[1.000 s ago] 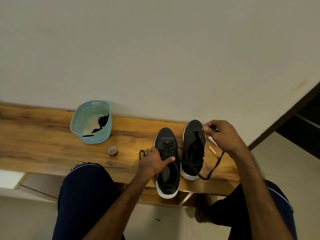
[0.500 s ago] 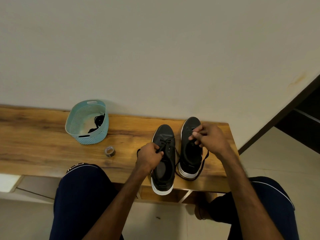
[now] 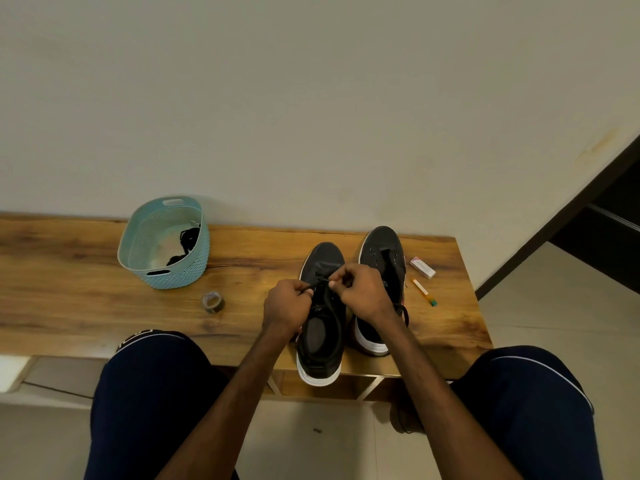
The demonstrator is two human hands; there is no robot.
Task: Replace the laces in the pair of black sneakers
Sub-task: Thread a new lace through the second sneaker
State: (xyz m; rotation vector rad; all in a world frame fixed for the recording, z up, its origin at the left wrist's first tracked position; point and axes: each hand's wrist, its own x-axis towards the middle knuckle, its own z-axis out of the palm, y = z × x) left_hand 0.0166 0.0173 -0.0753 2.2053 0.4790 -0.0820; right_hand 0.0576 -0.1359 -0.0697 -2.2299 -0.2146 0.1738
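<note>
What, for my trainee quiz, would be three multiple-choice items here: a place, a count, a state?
1. Where is the tape roll?
A. On the wooden bench, between the blue basket and the nearer sneaker.
B. On the floor.
C. Inside the basket.
2. How many black sneakers stand on the bench?
A. One.
B. Three.
C. Two.
3. What are the left hand and right hand doing?
A. Resting open.
B. Pinching a black lace over the nearer sneaker.
C. Lifting the basket.
Key: 1A, it lies on bare wood; 2C, nearer sneaker and farther sneaker stand side by side; 3B, fingers curl round the lace.
</note>
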